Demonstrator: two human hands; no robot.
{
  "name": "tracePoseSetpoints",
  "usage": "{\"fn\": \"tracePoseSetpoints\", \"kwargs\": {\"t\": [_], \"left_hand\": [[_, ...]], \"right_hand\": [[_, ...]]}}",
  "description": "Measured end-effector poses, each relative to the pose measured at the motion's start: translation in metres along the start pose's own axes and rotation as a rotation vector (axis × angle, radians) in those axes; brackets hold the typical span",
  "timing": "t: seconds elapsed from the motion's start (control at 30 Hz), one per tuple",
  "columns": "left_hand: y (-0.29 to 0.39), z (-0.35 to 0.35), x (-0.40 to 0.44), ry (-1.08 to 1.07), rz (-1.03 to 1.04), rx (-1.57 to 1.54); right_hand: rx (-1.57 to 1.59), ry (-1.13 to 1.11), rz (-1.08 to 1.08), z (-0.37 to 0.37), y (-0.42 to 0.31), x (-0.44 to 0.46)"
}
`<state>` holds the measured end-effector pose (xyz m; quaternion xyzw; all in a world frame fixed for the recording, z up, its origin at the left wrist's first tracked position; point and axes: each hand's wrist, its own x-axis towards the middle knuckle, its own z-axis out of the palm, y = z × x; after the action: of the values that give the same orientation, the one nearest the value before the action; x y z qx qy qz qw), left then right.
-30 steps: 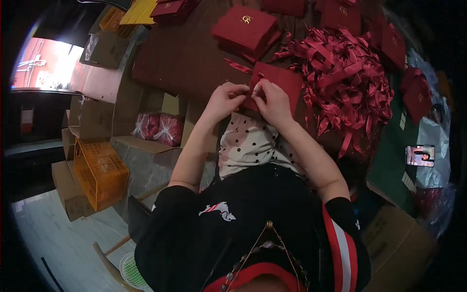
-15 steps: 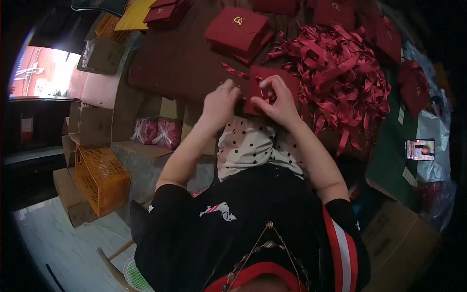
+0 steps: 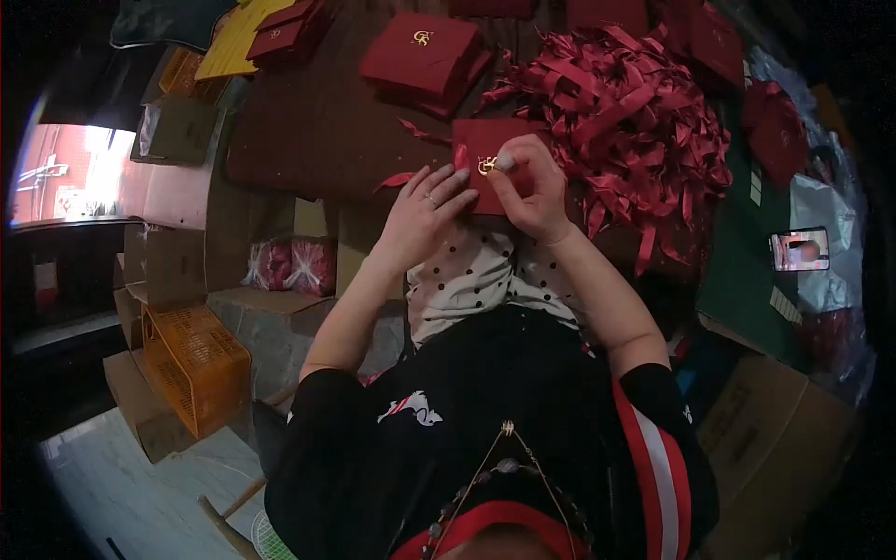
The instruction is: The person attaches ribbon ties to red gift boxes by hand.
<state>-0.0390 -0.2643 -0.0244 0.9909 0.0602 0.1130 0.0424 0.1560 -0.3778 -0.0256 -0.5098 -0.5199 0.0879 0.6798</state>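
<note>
Head view: left hand (image 3: 422, 217) spread, right hand (image 3: 539, 191) with fingertips parted; fingers catching the ribbon (image 3: 393, 181) could skew the pouch (image 3: 478, 137).

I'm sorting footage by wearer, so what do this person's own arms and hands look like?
The left hand has a slim ring and no glove. The right hand has something whitish on a fingertip, perhaps a small cover. The forearms are bare below short black sleeves; a red-and-white stripe runs by the right one.
</note>
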Motion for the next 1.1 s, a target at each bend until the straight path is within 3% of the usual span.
{"fn": "tracePoseSetpoints", "kwargs": {"t": [0.03,0.1,0.17,0.27,0.33,0.37,0.43,0.47,0.53,0.57,0.63,0.67,0.7,0.73,0.8,0.93,1.0,1.1], "left_hand": [[0.003,0.008,0.004,0.133,-0.080,-0.158],[0.001,0.005,0.001,0.137,-0.032,-0.111],[0.003,-0.013,0.000,0.191,0.017,-0.094],[-0.002,-0.037,-0.003,0.455,-0.044,-0.302],[-0.005,-0.052,-0.005,0.653,-0.156,-0.505],[-0.002,-0.060,-0.006,0.693,-0.352,-0.673],[-0.003,-0.069,0.011,0.699,-0.558,-0.862],[-0.001,-0.071,0.025,0.690,-0.637,-1.103],[-0.020,-0.053,0.037,0.490,-0.718,-1.036],[-0.033,-0.029,0.042,0.489,-0.673,-0.831],[-0.028,-0.017,0.051,0.369,-0.776,-0.493],[-0.030,-0.003,0.050,0.453,-0.588,-0.060],[-0.027,-0.004,0.051,0.422,-0.626,0.026],[-0.017,-0.009,0.049,0.387,-0.666,0.109],[0.004,-0.018,0.044,0.274,-0.762,0.076],[0.025,-0.014,0.035,0.026,-0.941,-0.103],[0.027,-0.002,0.029,0.136,-0.946,-0.126],[0.028,0.010,0.023,0.250,-0.921,-0.172]], "right_hand": [[-0.075,-0.015,-0.104,-0.013,-0.010,0.006],[-0.317,-0.045,-0.236,-0.045,-0.036,0.017],[-0.524,-0.119,-0.166,-0.081,-0.048,0.015],[-0.693,-0.371,-0.133,-0.117,-0.060,0.003],[-0.759,-0.578,-0.126,-0.124,-0.063,-0.009],[-0.798,-0.663,-0.111,-0.122,-0.058,-0.018],[-0.841,-0.695,-0.141,-0.116,-0.046,-0.029],[-0.891,-0.697,-0.126,-0.114,-0.038,-0.033],[-0.911,-0.786,-0.022,-0.114,-0.030,-0.033],[-0.908,-0.786,-0.029,-0.112,-0.026,-0.034],[-0.837,-0.720,-0.030,-0.108,-0.022,-0.032],[-0.725,-0.540,-0.080,-0.102,-0.024,-0.030],[-0.728,-0.540,-0.085,-0.097,-0.025,-0.029],[-0.601,-0.403,0.003,-0.094,-0.027,-0.029],[-0.375,-0.187,0.190,-0.084,-0.032,-0.026],[-0.288,-0.093,0.210,-0.048,-0.026,-0.011],[-0.218,-0.168,0.270,-0.026,-0.021,-0.004],[-0.170,-0.195,0.041,0.011,-0.021,0.018]]}}
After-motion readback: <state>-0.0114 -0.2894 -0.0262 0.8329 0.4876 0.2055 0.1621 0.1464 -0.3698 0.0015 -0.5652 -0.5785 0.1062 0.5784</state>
